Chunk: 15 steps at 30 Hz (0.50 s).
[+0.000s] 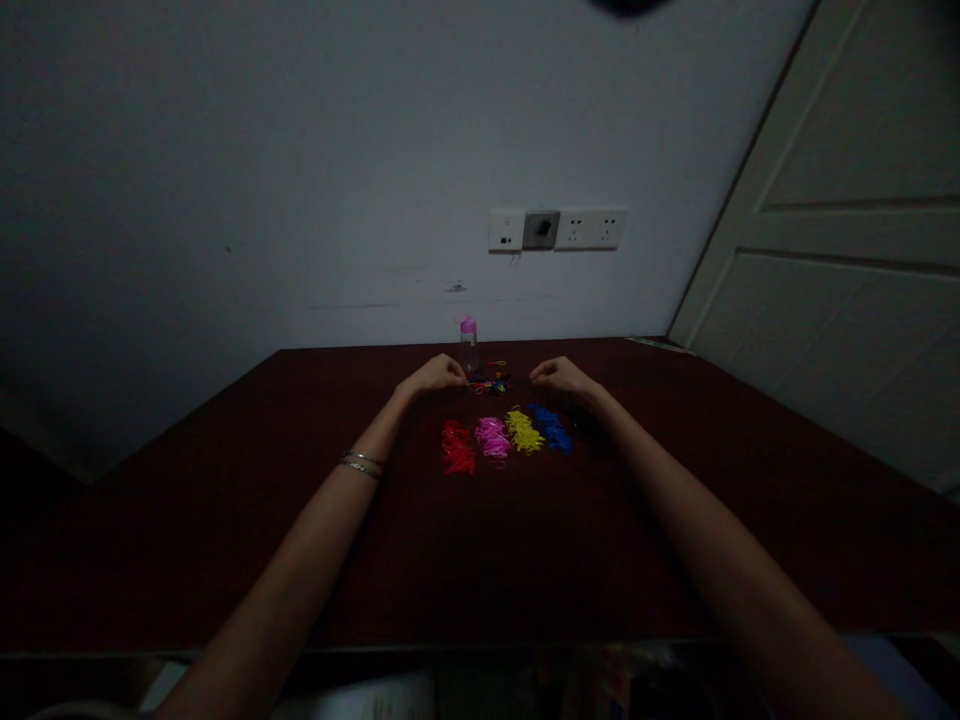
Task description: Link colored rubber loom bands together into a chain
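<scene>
On the dark red table lie red loops (457, 447), pink loops (493, 439), yellow loops (524, 430) and blue loops (551, 427), each colour in its own pile. Behind them is a small mixed-colour pile (495, 384). My left hand (444, 373) is at the left edge of that pile, fingers pressed together; what they hold, if anything, is too small to tell. My right hand (553, 373) is to the right of the mixed pile, its fingers drawn together, and any item between them cannot be made out.
A clear bottle with a pink cap (469, 343) stands behind the mixed pile, near the wall. Sockets and switches (556, 230) are on the wall. A panelled door (840, 230) is at the right. The table's front edge (465, 648) crosses below the piles.
</scene>
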Motion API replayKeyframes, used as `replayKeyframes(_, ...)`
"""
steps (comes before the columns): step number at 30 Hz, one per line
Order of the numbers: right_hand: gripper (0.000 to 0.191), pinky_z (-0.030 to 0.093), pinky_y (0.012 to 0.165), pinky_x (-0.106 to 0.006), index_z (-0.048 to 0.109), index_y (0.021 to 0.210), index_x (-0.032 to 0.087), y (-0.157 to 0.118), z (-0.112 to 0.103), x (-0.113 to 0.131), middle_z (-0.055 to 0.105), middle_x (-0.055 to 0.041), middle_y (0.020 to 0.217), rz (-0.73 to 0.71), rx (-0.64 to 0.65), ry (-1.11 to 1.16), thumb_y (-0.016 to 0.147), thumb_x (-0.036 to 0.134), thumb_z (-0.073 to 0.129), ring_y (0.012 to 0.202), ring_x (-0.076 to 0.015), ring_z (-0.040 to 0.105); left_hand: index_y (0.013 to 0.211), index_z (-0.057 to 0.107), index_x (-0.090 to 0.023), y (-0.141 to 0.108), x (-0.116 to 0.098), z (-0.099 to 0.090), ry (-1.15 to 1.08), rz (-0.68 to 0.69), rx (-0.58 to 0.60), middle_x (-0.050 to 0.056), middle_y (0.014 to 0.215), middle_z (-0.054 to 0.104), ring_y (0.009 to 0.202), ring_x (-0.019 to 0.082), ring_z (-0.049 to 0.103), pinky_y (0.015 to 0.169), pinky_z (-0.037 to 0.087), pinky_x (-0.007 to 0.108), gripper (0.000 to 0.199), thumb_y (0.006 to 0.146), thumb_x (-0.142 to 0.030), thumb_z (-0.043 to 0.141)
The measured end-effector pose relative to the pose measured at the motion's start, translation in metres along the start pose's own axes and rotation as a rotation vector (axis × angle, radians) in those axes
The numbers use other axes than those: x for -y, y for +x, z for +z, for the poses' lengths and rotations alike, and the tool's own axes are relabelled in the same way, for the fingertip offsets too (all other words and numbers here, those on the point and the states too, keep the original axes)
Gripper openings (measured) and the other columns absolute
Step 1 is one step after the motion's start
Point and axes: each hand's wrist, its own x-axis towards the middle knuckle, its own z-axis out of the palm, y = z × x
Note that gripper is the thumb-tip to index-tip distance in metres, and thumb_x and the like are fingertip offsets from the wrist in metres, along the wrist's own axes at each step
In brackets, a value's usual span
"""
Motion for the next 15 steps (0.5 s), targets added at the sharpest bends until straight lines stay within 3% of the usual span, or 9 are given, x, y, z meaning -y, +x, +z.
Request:
replayKeyframes(6,0.024,0.039,0.048,-0.017,0.065,0.083,0.010,0.011,0.008,-0.011,0.063,-0.0030,0.067,-0.084,0.100,0.002,0.061,0.018,0.058,0.052,-0.0088,0.050,0.071,0.067,-0.008,0.013,0.002,0.019,0.107,0.063,-0.096,0.004,0.064,0.060,0.059,0.010,0.050,0.056,0.036,0.019,0.023,0.063,-0.024,0.051)
replayKeyframes(15,0.020,0.042,0.060,-0.018,0.067,0.080,0.012,0.020,0.022,-0.009,0.065,-0.0028,0.072,-0.143,0.105,-0.087,0.063,0.014,0.057,0.064,-0.0109,0.054,0.068,0.065,-0.010,0.021,0.014,0.022,0.147,0.070,0.029,0.002,0.061,0.057,0.057,0.010,0.047,0.052,0.032,0.019,0.020,0.063,-0.028,0.056)
